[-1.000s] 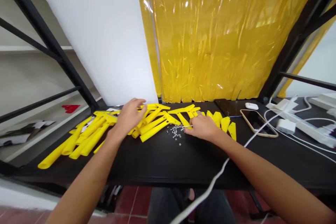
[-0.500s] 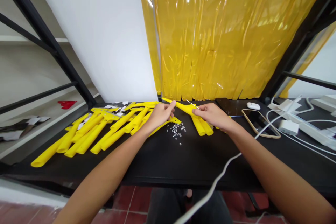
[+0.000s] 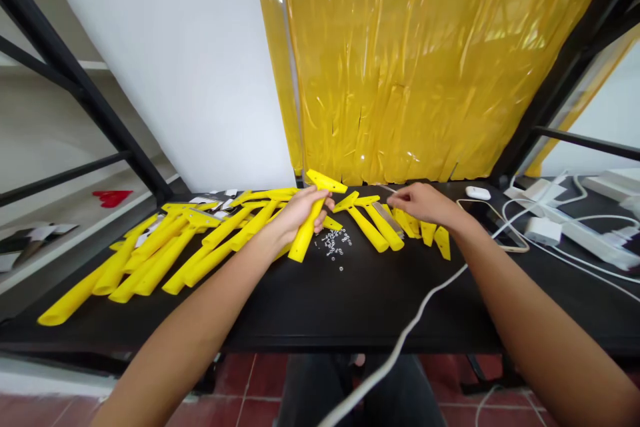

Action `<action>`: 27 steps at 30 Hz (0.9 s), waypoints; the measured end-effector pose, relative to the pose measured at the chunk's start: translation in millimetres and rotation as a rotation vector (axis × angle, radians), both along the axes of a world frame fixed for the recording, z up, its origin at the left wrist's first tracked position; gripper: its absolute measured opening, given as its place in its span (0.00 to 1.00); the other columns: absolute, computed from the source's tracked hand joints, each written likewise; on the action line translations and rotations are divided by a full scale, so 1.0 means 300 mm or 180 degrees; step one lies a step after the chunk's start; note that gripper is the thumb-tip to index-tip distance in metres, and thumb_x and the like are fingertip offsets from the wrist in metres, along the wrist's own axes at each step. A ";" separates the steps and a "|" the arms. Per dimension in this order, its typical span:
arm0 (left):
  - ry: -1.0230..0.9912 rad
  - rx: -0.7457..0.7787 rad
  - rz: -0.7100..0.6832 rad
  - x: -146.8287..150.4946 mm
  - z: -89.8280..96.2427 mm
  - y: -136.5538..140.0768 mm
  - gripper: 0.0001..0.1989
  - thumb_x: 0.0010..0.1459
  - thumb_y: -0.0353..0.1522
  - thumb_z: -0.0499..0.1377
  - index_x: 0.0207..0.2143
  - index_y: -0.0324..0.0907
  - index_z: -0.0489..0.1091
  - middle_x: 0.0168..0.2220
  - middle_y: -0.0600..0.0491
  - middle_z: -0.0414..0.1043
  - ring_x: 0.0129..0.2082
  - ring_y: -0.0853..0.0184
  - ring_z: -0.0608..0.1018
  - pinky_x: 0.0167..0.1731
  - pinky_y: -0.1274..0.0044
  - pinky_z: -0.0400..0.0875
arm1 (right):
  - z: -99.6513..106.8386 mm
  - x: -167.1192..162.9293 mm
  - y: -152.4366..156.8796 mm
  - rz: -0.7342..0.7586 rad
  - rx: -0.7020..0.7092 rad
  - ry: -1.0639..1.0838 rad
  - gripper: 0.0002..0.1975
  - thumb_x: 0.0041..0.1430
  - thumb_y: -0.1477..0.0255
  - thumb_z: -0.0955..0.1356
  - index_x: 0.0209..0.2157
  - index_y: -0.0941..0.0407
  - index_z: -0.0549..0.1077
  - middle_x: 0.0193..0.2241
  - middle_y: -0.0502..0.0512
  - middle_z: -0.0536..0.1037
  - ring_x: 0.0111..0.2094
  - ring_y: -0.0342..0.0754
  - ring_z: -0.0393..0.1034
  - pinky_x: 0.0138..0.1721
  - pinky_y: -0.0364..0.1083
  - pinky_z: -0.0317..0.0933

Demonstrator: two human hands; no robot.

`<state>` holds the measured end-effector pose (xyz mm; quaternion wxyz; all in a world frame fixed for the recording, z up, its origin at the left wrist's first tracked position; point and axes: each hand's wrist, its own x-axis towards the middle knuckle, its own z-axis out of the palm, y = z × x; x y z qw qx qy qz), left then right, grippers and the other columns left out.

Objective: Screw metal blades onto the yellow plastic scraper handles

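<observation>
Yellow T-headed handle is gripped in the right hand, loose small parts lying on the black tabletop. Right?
Wrong hand: the left hand grips the yellow T-headed handle, as the head view shows; the right hand is apart from it. The loose small parts do lie on the black tabletop.

left hand (image 3: 301,209): bare | right hand (image 3: 423,202): bare | forearms (image 3: 213,293): bare | trousers (image 3: 314,392): dark blue-grey
</observation>
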<state>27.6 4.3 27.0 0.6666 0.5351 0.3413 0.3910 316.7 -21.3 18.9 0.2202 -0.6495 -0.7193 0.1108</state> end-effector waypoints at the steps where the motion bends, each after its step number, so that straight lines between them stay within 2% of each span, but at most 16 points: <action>1: 0.0129 0.0097 -0.0103 0.000 0.001 -0.008 0.06 0.62 0.33 0.61 0.36 0.41 0.66 0.30 0.54 0.73 0.13 0.77 0.64 0.10 0.80 0.60 | -0.010 0.006 0.006 -0.0053 -0.0220 -0.0183 0.18 0.61 0.56 0.67 0.35 0.54 0.84 0.34 0.58 0.84 0.36 0.55 0.79 0.35 0.46 0.65; 3: 0.0395 0.0219 -0.0279 0.001 -0.001 -0.021 0.07 0.62 0.33 0.63 0.35 0.39 0.68 0.30 0.53 0.72 0.14 0.77 0.67 0.12 0.80 0.62 | -0.029 -0.004 0.011 -0.0332 -0.0503 -0.0502 0.19 0.56 0.53 0.70 0.33 0.54 0.83 0.34 0.61 0.84 0.36 0.58 0.79 0.34 0.47 0.65; 5: 0.0598 0.0284 -0.0459 0.001 -0.005 -0.029 0.08 0.61 0.34 0.64 0.34 0.39 0.69 0.30 0.52 0.72 0.16 0.76 0.69 0.13 0.80 0.63 | -0.045 -0.029 0.011 -0.0586 -0.0600 -0.0748 0.19 0.54 0.53 0.71 0.33 0.55 0.83 0.37 0.64 0.83 0.39 0.61 0.79 0.34 0.49 0.65; 8: 0.0703 0.0371 -0.0594 -0.003 -0.013 -0.028 0.09 0.61 0.35 0.64 0.35 0.38 0.70 0.33 0.50 0.73 0.18 0.76 0.69 0.14 0.80 0.64 | -0.060 -0.051 0.016 -0.0647 -0.0652 -0.0868 0.17 0.53 0.54 0.72 0.33 0.54 0.82 0.40 0.65 0.83 0.44 0.64 0.79 0.36 0.50 0.66; 15: 0.0873 0.0502 -0.0826 -0.009 -0.016 -0.026 0.10 0.62 0.37 0.63 0.36 0.38 0.71 0.35 0.49 0.75 0.19 0.76 0.70 0.15 0.79 0.65 | -0.068 -0.016 0.047 -0.0578 -0.0681 -0.0364 0.09 0.54 0.63 0.72 0.29 0.54 0.80 0.33 0.59 0.83 0.36 0.56 0.79 0.31 0.46 0.63; 19: 0.0973 0.0520 -0.0927 -0.008 -0.010 -0.033 0.11 0.62 0.38 0.63 0.38 0.38 0.71 0.36 0.49 0.75 0.19 0.77 0.70 0.16 0.79 0.66 | -0.072 -0.001 0.053 -0.0404 -0.0688 -0.0138 0.11 0.57 0.63 0.70 0.26 0.55 0.79 0.29 0.56 0.82 0.32 0.52 0.77 0.28 0.45 0.59; 22: 0.1045 0.0519 -0.0938 -0.008 -0.007 -0.037 0.10 0.62 0.37 0.63 0.37 0.39 0.70 0.36 0.49 0.75 0.18 0.77 0.69 0.16 0.79 0.66 | -0.077 0.009 0.054 -0.0360 -0.0582 -0.0125 0.12 0.56 0.64 0.71 0.24 0.55 0.78 0.26 0.56 0.81 0.29 0.51 0.75 0.27 0.45 0.58; 25: 0.1064 0.0579 -0.0974 -0.010 -0.007 -0.036 0.10 0.63 0.37 0.62 0.37 0.39 0.69 0.36 0.50 0.75 0.18 0.76 0.70 0.16 0.79 0.66 | -0.069 0.013 0.048 -0.0444 -0.0318 -0.0160 0.09 0.55 0.65 0.71 0.27 0.55 0.80 0.29 0.57 0.82 0.31 0.51 0.75 0.29 0.45 0.59; 27: 0.1068 0.0630 -0.1021 -0.011 -0.008 -0.034 0.10 0.63 0.37 0.61 0.37 0.39 0.69 0.36 0.50 0.75 0.17 0.76 0.70 0.16 0.79 0.66 | -0.051 0.000 0.034 -0.0346 -0.0058 0.0220 0.10 0.56 0.64 0.71 0.30 0.55 0.81 0.30 0.56 0.82 0.33 0.51 0.74 0.32 0.45 0.60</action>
